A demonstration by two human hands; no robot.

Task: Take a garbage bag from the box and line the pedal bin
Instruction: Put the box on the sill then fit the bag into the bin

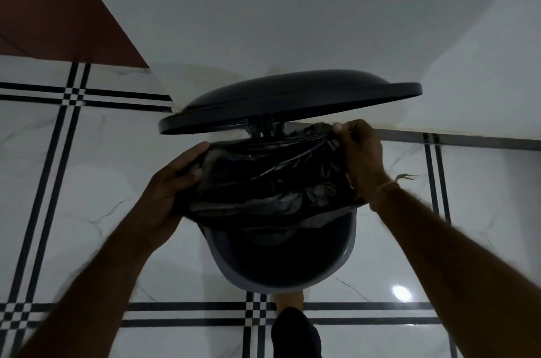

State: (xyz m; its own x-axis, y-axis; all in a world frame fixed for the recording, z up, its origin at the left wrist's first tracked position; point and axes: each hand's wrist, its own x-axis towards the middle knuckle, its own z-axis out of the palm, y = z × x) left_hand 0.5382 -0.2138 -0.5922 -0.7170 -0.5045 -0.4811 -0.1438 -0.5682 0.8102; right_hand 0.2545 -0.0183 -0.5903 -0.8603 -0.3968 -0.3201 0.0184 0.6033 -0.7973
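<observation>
— What do you get from the head camera?

— I'm looking straight down at the pedal bin [330, 262], which stands on the tiled floor [87, 196] against the white wall [292, 20]. Its lid [289, 100] is tipped up at the back, and a foot [295, 331] sits at the bin's near side, I'd guess on the pedal, though I can't see it.

— Which step are we in?

— Fitting the liner, I judge. The garbage bag [278, 179] is stretched across the far part of the bin's mouth; the near part of the rim shows bare grey.

— The hands?

— The left hand [172, 185] has its fingers clamped on the bag's left edge, thumb on top. The right hand [363, 152] pinches the far right edge, fingertips shut on the film up by the hinge.

— Next move?

— As I read it, the near edge needs drawing toward me and folding over the bare rim, evenly, without tearing.

— How does the bag look?

— Black, glossy, thin, creased, taut along the back and slack in the middle
</observation>
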